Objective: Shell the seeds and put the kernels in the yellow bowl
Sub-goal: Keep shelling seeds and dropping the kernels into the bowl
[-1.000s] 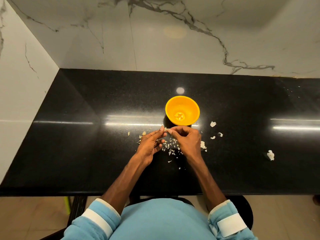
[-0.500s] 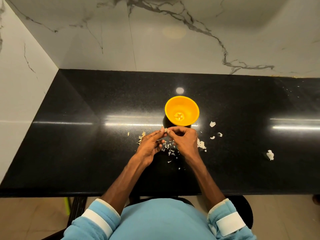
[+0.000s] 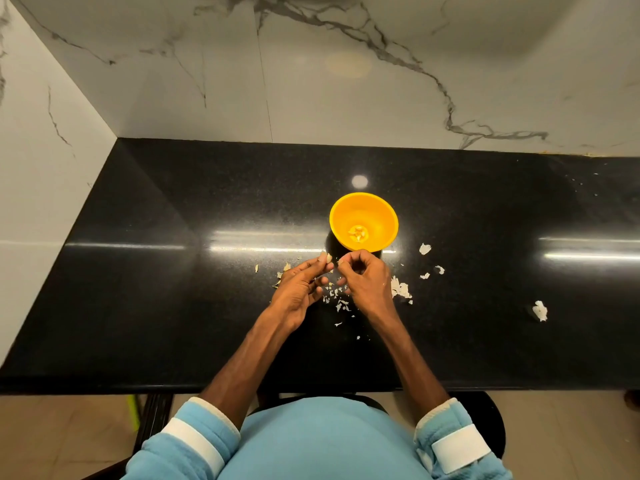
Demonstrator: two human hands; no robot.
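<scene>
We face a white marble wall (image 3: 415, 81) veined in grey, and a second marble wall (image 3: 38, 174) closes the corner at 9 o'clock. Below them the polished black countertop (image 3: 166, 278) runs wide from 9 to 3 o'clock. Its near edge crosses at 6 o'clock, above beige floor tiles (image 3: 52, 434). The stone stretches broad on both sides of our hands.

The yellow bowl (image 3: 381, 216) stands at 12 o'clock, just beyond our fingertips, with a few kernels (image 3: 357, 233) at its bottom. Our left hand (image 3: 298, 289) pinches a pale seed (image 3: 328, 258). Our right hand (image 3: 367, 278) is curled, and we cannot tell whether it holds anything. Shell fragments (image 3: 401, 289) lie scattered beneath our hands and out toward 3 o'clock.
</scene>
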